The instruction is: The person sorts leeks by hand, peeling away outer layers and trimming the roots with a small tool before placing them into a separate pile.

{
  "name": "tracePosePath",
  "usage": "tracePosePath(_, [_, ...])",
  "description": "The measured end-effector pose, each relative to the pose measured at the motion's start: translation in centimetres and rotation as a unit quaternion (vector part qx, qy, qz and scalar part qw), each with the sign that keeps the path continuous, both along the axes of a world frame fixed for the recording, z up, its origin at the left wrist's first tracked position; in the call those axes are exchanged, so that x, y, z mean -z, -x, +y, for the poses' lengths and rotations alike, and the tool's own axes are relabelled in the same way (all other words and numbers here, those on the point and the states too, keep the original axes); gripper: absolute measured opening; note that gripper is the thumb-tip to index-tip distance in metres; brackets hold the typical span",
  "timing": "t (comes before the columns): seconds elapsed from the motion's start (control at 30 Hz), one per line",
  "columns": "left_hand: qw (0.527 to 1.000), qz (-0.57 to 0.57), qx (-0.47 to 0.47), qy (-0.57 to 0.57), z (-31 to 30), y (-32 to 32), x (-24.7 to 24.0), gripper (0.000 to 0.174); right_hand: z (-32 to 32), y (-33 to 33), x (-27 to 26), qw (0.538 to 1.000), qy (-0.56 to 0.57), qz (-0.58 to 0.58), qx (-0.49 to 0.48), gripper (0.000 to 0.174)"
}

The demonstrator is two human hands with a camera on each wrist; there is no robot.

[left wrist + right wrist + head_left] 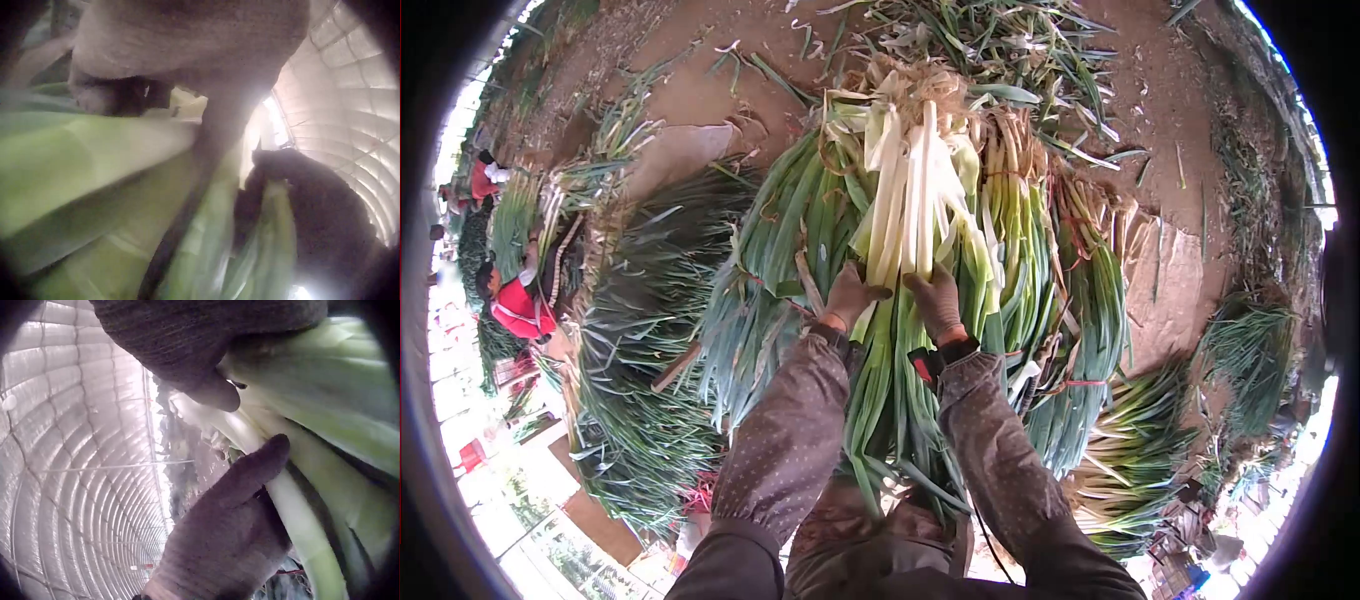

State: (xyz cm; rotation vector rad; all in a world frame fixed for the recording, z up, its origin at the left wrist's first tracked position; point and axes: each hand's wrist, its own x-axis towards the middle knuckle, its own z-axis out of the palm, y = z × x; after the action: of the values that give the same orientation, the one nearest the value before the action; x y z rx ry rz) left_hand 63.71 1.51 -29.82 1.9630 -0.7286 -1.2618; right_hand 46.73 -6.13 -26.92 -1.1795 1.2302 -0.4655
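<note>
A thick bundle of long green onions lies in front of me in the head view, white stalks and roots pointing away, green leaves toward my body. My gloved left hand grips the bundle's left side where white turns to green. Opposite it, my gloved right hand holds the right side, thumb on top. Both thumbs point inward over the stalks. The right wrist view shows the left thumb lying across a pale stalk, with the right hand above it. Fingers under the bundle are hidden.
Piled green onions lie to the left, and tied bunches on the right. Loose trimmings litter the dirt floor beyond. A person in red is at the far left. A curved greenhouse roof arches overhead.
</note>
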Motion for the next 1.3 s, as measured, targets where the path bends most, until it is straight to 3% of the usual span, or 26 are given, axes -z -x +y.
tracePosePath(0.07, [0.991,0.13,-0.02,0.028,0.1,1.0,-1.6,0.07,0.6,0.4,1.0,0.998,-0.013,-0.052,0.026,0.038])
tracePosePath(0.1, [0.987,0.159,-0.007,0.028,-0.3,1.3,-3.3,0.068,1.2,0.4,1.5,0.988,-0.031,-0.138,0.06,0.043])
tracePosePath(0.2, [0.99,0.127,-0.027,0.047,0.2,2.9,-3.5,0.077,0.7,1.1,-1.9,0.985,-0.099,-0.118,0.076,0.043])
tracePosePath(0.23, [0.993,0.109,-0.005,0.037,0.5,3.3,-3.5,0.081,-0.1,1.6,-2.5,0.981,-0.174,-0.047,0.07,0.046])
tracePosePath(0.3, [0.998,0.013,0.048,0.047,1.8,4.5,-3.5,0.08,0.4,2.0,-4.0,0.988,-0.115,-0.077,0.069,0.052])
tracePosePath(0.37, [0.991,-0.04,0.115,0.054,2.8,5.4,-6.7,0.085,1.4,2.7,-6.0,0.984,-0.08,-0.153,0.042,0.065])
tracePosePath(0.47, [0.985,-0.029,0.15,-0.077,1.8,7.0,-15.5,0.072,2.8,4.0,-9.6,0.984,-0.053,-0.163,0.043,0.069])
tracePosePath(0.6, [0.968,-0.164,0.181,0.051,2.9,10.7,-16.7,0.067,0.9,6.6,-12.3,0.983,-0.11,-0.144,-0.018,0.076])
tracePosePath(0.63, [0.941,-0.243,0.182,0.148,2.8,11.4,-17.6,0.061,0.6,7.2,-13.7,0.987,-0.094,-0.13,-0.02,0.077])
tracePosePath(0.73, [0.97,-0.1,0.151,0.162,1.9,12.9,-22.2,0.057,-0.2,8.3,-20.1,0.989,-0.071,-0.131,0.005,0.073])
tracePosePath(0.77, [0.958,-0.11,0.186,0.189,1.2,13.3,-24.3,0.072,-1.0,8.8,-22.0,0.992,-0.037,-0.121,0.016,0.069])
tracePosePath(0.8, [0.96,-0.067,0.159,0.219,0.6,14.1,-26.7,0.078,-1.9,9.4,-24.1,0.994,-0.001,-0.11,0.026,0.065])
tracePosePath(0.87, [0.955,0.018,0.1,0.278,-0.6,16.5,-31.3,0.091,-4.2,9.2,-30.4,0.998,0.051,-0.021,0.03,0.043])
tracePosePath(0.93, [0.935,0.053,0.092,0.339,-2.0,19.1,-33.9,0.1,-6.3,10.6,-36.1,0.986,0.154,0.049,-0.025,0.04])
tracePosePath(0.97, [0.922,0.071,0.088,0.37,-2.6,20.2,-35.1,0.105,-6.7,11.0,-39.8,0.97,0.181,0.151,-0.053,0.039])
tracePosePath(1.07, [0.863,0.208,0.149,0.436,-2.1,22.4,-37.7,0.102,-6.7,14.4,-45.7,0.944,0.262,0.173,-0.099,0.044])
tracePosePath(1.1, [0.861,0.291,0.196,0.369,-1.5,21.7,-38.8,0.094,-6.5,16.1,-46.6,0.915,0.302,0.237,-0.121,0.053])
tracePosePath(1.13, [0.853,0.299,0.281,0.322,-1.3,19.3,-39.7,0.086,-5.7,17.4,-47.7,0.885,0.333,0.295,-0.136,0.055])
tracePosePath(1.2, [0.93,0.093,0.126,0.331,0.7,16.5,-40.4,0.083,-2.8,19.5,-48.8,0.818,0.376,0.404,-0.164,0.06])
tracePosePath(1.23, [0.906,-0.033,0.031,0.422,0.6,15.3,-39.5,0.083,-0.9,20.4,-48.9,0.791,0.384,0.445,-0.17,0.062])
tracePosePath(1.27, [0.851,-0.158,-0.066,0.496,0.3,14.3,-38.6,0.083,0.7,21.1,-48.7,0.766,0.35,0.504,-0.193,0.06])
tracePosePath(1.3, [0.833,-0.198,-0.072,0.512,0.1,13.1,-39.4,0.083,2.7,21.5,-48.4,0.762,0.335,0.517,-0.2,0.061])
